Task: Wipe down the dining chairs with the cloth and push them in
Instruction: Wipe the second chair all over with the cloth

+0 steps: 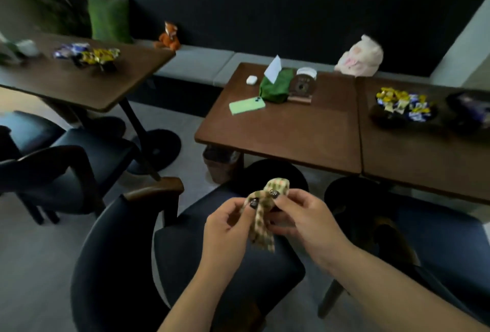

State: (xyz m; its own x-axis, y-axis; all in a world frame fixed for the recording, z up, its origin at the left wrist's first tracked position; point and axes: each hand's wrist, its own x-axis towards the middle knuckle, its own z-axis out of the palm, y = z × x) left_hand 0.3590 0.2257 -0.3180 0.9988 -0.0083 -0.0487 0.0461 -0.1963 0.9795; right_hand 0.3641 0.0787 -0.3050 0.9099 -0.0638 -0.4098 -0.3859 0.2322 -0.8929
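Observation:
A small checked beige-and-brown cloth (261,215) hangs bunched between both hands, above the seat of a dark blue dining chair (169,257) with a curved back and wooden arm tip. My left hand (225,228) pinches the cloth's left side with thumb and fingers. On the right side, my right hand (305,217) pinches it too. A second dark chair (437,247) stands at the right, pulled out from the brown table (281,135). More dark chairs (66,167) stand at the left.
The near table holds a green phone (247,105), a green tissue pouch (275,87), an earbud case and a small wooden stand. Bowls of wrapped sweets (403,109) sit on the right table and on the left table (87,77). A grey bench with plush toys runs behind.

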